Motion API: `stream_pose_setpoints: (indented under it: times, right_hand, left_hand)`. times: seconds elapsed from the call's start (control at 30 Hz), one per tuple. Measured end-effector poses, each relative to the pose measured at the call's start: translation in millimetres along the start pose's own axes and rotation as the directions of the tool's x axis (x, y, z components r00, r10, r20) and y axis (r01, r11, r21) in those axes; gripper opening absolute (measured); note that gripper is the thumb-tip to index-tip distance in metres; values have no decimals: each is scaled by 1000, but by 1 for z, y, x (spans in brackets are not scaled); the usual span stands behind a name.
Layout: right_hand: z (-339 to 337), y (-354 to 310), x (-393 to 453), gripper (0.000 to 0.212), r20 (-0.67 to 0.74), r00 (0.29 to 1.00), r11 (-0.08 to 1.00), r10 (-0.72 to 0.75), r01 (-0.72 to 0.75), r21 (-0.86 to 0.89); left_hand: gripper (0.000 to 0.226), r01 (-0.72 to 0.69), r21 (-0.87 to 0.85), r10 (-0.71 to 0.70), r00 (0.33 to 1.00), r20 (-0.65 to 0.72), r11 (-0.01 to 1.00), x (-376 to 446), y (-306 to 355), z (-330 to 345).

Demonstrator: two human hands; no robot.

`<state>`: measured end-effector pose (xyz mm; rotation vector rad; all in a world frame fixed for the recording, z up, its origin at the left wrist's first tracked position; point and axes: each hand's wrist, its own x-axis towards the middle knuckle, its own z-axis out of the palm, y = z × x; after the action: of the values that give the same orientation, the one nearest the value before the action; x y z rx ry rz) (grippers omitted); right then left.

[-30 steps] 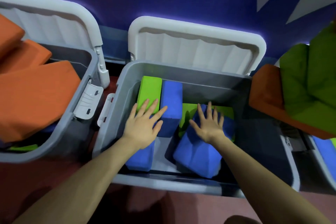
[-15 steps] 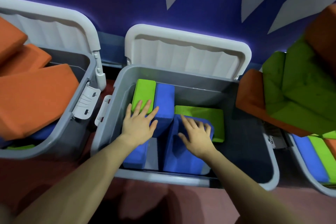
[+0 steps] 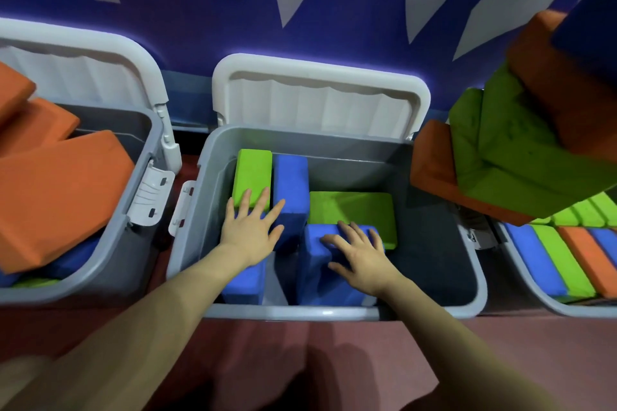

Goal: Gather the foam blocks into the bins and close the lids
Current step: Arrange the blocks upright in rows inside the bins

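Inside the middle bin [image 3: 213,210], five foam blocks: three blue, two green. Left hand [image 3: 248,230] and right hand [image 3: 359,253] press flat, fingers spread, gripping nothing; the blue block [image 3: 290,190] runs front-to-back.

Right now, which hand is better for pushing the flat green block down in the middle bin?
Probably the right hand. It lies flat on the blue block with its fingertips next to the flat green block. The left hand rests further away, on the upright green block and blue blocks.
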<state>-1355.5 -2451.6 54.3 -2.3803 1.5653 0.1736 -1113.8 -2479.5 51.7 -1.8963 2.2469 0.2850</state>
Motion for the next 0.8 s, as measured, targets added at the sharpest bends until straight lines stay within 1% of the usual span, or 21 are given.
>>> stream_pose_setpoints:
  times: [0.07, 0.1, 0.13, 0.17, 0.2, 0.27, 0.33, 0.4, 0.47, 0.5, 0.57, 0.6, 0.67, 0.73, 0.8]
  right_hand:
    - [-5, 3, 2, 62, -26, 999, 998, -24, 23, -64]
    - [-7, 4, 3, 66, -23, 999, 996, -26, 24, -85]
    - [-8, 5, 4, 69, -9, 1000, 995, -24, 23, -100]
    - [-8, 4, 5, 70, 11, 1000, 994, -20, 21, -104]
    - [-8, 4, 5, 69, 38, 999, 996, -5, 9, -85]
    - [-7, 3, 2, 66, 112, 993, 999, 34, -33, -15]
    - [-10, 5, -3, 68, 157, 987, 999, 36, -33, -18]
    - [-13, 9, -6, 71, 168, 986, 996, 15, -1, -85]
    - [-16, 12, -10, 72, 151, 989, 987, 1, 23, -158]
    - [-18, 12, -12, 71, 134, 991, 983, -10, 35, -182]
    - [-21, 10, -16, 70, 72, 997, 986, -28, 39, -159]
    - [-23, 9, -18, 69, 18, 999, 990, -35, 37, -137]
    - [-26, 4, -21, 65, -149, 987, 996, -52, 41, -80]
    - [-34, -6, -25, 61, -258, 966, 1000, -20, 17, -11]
    - [-46, -22, -26, 58, -345, 938, 999, 25, -33, -20]
  left_hand:
    - [56, -65, -49, 63, 997, -32, 997, -8, 6, 2]
    - [62, -118, -73, 115, 992, -46, 990, -13, 10, 4]
    - [73, -178, -88, 175, 984, -44, 980, -18, 15, 5]
    - [83, -233, -92, 232, 972, -23, 968, -22, 21, 6]
    - [89, -269, -89, 271, 963, 4, 959, -25, 25, 8]
    - [93, -292, -89, 296, 954, 39, 952, -23, 31, 13]
    - [87, -310, -85, 315, 948, 43, 947, -19, 35, 16]
    - [71, -337, -81, 342, 938, 50, 938, -18, 40, 16]
    - [65, -356, -114, 363, 930, 50, 927, -19, 43, 15]
    - [64, -366, -130, 375, 926, 52, 922, -20, 43, 14]
    - [65, -401, -150, 410, 911, 32, 904, -21, 38, 13]
    - [70, -423, -173, 428, 904, -11, 890, -21, 35, 11]
    - [80, -450, -224, 442, 893, -86, 865, -20, 29, 5]
    - [75, -472, -231, 444, 881, -164, 851, -16, 25, -5]
    - [67, -481, -255, 425, 871, -247, 839, -14, 21, -19]
